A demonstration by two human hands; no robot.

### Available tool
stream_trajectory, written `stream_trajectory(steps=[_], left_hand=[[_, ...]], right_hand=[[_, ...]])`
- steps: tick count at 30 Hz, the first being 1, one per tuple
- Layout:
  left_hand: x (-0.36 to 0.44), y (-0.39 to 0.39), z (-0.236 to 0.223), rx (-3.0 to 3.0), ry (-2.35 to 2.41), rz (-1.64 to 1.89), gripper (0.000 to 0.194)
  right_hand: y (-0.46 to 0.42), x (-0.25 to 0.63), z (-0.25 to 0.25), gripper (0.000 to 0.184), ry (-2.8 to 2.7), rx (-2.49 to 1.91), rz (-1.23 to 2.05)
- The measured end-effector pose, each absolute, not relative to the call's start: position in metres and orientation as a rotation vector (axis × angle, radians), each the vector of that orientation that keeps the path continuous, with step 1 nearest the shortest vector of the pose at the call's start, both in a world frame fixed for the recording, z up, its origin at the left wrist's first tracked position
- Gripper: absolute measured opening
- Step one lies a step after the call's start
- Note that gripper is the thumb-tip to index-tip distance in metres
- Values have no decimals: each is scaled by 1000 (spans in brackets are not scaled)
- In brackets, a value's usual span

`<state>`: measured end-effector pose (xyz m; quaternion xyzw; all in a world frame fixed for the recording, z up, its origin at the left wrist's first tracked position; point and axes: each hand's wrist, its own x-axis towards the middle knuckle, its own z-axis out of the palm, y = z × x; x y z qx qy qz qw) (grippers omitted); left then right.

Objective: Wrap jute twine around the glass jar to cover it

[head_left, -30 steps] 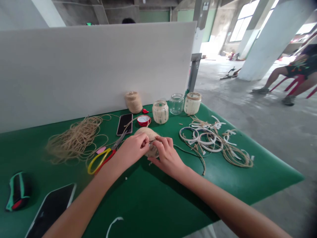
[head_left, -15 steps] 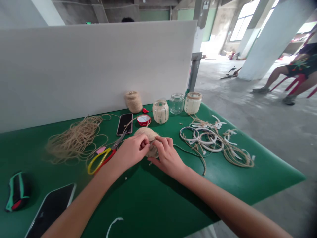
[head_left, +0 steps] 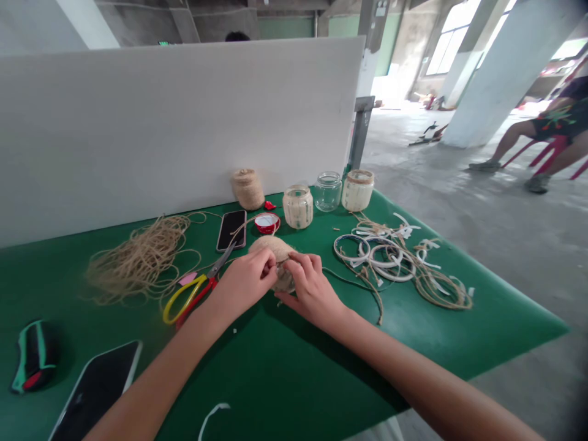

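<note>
A twine-wrapped jar (head_left: 271,245) lies tilted between my hands, its twine-covered part facing away and a clear glass part showing below. My left hand (head_left: 248,277) has thumb and fingers pinched together at the jar's near end; what they pinch is hidden. My right hand (head_left: 315,288) grips the jar from the right, fingers on top and thumb below. Close to my left wrist lie scissors (head_left: 210,283) with one yellow and one red handle. Just beyond the jar sits a red tape roll (head_left: 267,223) with twine across it.
Behind stand a twine spool (head_left: 248,189), a taped jar (head_left: 297,208), a clear jar (head_left: 327,192) and another covered jar (head_left: 358,191). Loose twine (head_left: 142,257) heaps left; white rings (head_left: 384,257) and twine scraps lie right. Two phones (head_left: 232,229) and a utility knife (head_left: 34,356) lie left.
</note>
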<state>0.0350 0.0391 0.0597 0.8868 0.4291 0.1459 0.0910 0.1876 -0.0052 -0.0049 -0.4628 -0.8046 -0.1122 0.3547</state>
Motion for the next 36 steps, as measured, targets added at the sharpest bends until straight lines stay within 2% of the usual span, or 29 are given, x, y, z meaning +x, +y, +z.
stream_trajectory(steps=[24, 36], left_hand=[[37, 41, 58, 2589, 1251, 492, 8], [42, 40, 65, 2582, 1290, 415, 10]], right_hand=[[-4, 188, -5, 45, -2061, -1217, -259], [-4, 188, -6, 42, -2052, -1212, -263]])
